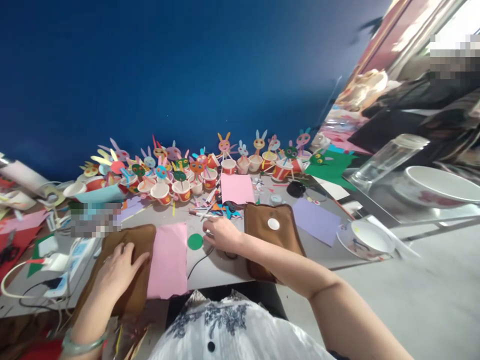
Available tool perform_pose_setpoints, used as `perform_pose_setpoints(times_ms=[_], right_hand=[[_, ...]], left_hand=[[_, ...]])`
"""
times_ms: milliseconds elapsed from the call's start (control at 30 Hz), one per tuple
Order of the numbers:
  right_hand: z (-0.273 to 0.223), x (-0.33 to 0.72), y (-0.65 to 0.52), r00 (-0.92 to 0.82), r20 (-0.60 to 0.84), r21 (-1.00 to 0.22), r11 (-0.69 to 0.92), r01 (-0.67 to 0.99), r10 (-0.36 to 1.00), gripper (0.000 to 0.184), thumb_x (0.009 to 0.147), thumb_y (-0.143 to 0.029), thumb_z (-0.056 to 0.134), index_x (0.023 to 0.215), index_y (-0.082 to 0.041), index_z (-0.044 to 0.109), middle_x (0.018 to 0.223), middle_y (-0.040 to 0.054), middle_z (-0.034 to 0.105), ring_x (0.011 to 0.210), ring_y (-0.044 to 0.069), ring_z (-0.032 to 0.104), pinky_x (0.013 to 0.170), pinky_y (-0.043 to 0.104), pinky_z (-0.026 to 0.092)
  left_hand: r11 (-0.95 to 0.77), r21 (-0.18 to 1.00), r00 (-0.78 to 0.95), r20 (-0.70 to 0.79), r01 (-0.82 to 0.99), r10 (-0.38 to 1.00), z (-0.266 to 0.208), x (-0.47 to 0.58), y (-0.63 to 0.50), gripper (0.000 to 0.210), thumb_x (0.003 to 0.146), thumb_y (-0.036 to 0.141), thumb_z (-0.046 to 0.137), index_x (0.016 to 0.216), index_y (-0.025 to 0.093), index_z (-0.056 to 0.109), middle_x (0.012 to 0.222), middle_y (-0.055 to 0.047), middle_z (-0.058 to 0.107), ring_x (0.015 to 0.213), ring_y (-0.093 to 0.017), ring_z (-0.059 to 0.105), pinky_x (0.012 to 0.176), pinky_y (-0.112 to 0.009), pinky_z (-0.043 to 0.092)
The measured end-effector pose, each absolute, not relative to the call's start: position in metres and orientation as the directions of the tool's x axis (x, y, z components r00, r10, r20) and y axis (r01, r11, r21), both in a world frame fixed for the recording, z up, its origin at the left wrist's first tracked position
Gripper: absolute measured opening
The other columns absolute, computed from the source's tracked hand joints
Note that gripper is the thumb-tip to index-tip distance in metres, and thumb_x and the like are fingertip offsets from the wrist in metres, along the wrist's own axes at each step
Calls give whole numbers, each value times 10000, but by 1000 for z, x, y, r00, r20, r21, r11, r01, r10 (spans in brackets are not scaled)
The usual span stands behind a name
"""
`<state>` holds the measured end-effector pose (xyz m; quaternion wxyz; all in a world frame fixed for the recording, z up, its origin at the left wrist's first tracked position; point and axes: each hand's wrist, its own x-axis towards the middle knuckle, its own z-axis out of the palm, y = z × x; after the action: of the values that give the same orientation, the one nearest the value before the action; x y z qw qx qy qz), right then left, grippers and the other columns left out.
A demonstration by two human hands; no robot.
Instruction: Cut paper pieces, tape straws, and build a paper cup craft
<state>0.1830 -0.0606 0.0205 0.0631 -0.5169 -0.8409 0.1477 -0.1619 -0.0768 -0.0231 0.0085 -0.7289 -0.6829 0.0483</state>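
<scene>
My left hand (119,270) lies with spread fingers on a brown padded pouch (137,239) at the left. Beside that pouch is a pink paper sheet (168,260). My right hand (223,234) is over the table just right of a green paper circle (195,242), its fingers curled down; whatever they pinch is hidden. A pen-like stick (198,213) lies just beyond those fingers. Under my right forearm is a second brown pouch (262,232) with a white paper circle (273,224) on it.
Paper cups (182,189) with paper rabbit figures line the back by the blue wall. Paper scraps (228,211) and a pink square (237,188) lie mid-table. A power strip (77,265) with cables is at left; purple paper (317,220) and a bowl (365,239) at right.
</scene>
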Motion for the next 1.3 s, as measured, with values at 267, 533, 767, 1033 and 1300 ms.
perform_pose_setpoints(times_ms=[267, 533, 767, 1033, 1300], right_hand=[[22, 246, -54, -262, 19, -169, 262, 950, 965, 250, 922, -293, 601, 1116, -150, 668, 1124, 140, 690, 1068, 270, 601, 912, 356, 408], [18, 291, -5, 53, 52, -66, -50, 997, 997, 332, 931, -282, 541, 1191, -109, 653, 1230, 213, 662, 1214, 355, 537, 995, 444, 347], [9, 326, 34, 331, -95, -105, -340, 934, 939, 588, 982, -590, 361, 1240, -124, 608, 1111, 215, 722, 1044, 343, 684, 861, 424, 450], [-4, 320, 52, 389, -142, -91, -403, 910, 910, 608, 839, -596, 582, 1249, -146, 574, 1162, 191, 701, 1073, 346, 668, 866, 416, 474], [-14, 327, 65, 436, -146, -57, -448, 892, 888, 756, 736, -624, 701, 1283, -124, 550, 1167, 214, 689, 1111, 365, 642, 955, 485, 433]], left_hand=[[-621, 112, 625, -2, 775, 780, 29, -83, -26, 221, 927, 375, 555, 1008, 203, 668, 1117, -126, 684, 1100, -297, 635, 1012, -447, 448], [-722, 512, 751, 204, 465, 628, -12, -10, 28, 202, 974, 326, 523, 920, 202, 672, 942, -48, 718, 880, -180, 668, 800, -277, 479], [-619, 668, 559, 351, 413, 751, -34, -17, 31, 308, 992, 359, 486, 801, 181, 650, 796, -31, 692, 764, -149, 638, 732, -256, 454], [-659, 610, 567, 380, 440, 731, -36, -15, 25, 239, 974, 302, 511, 788, 191, 613, 808, -37, 680, 789, -165, 623, 758, -283, 451], [-675, 576, 560, 401, 461, 725, -34, -14, 24, 247, 967, 275, 513, 753, 189, 602, 788, -39, 673, 767, -167, 610, 742, -293, 449]])
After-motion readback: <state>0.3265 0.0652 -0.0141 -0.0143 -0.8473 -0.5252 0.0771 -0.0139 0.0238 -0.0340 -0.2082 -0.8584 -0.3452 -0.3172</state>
